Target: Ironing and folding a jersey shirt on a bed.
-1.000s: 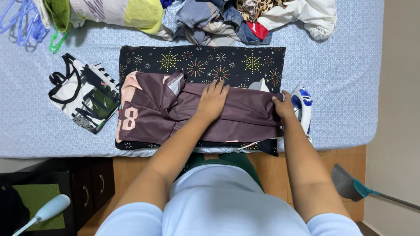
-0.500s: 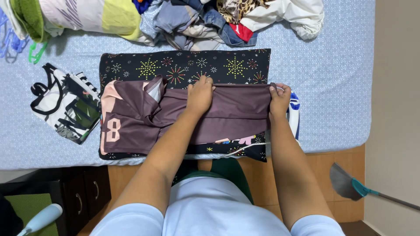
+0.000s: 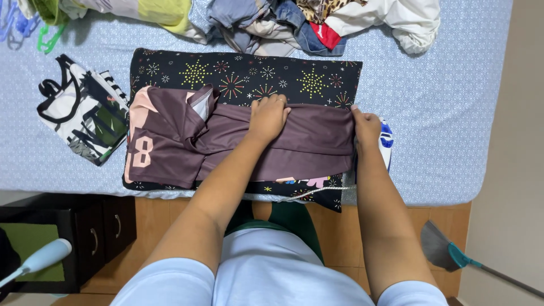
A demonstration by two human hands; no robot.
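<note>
A maroon sports jersey (image 3: 170, 141) with pink trim lies folded on a black pillow (image 3: 238, 71) patterned with coloured starbursts, on a bed with a light blue sheet (image 3: 442, 113). My left hand (image 3: 267, 116) presses flat on the middle of the jersey's folded upper edge. My right hand (image 3: 366, 127) grips the jersey's right end, fingers curled over the fabric. A white and blue object (image 3: 386, 141) shows just past my right hand.
A folded black, white and green top (image 3: 82, 116) lies left of the pillow. A heap of mixed clothes (image 3: 294, 22) runs along the far side, with plastic hangers (image 3: 34, 28) at far left. A dark cabinet (image 3: 90, 232) and a broom (image 3: 453, 255) stand below.
The view has shifted slightly. My left hand has slid a little toward the jersey's upper edge, and my right hand stays on the right end. The jersey lies flatter.
</note>
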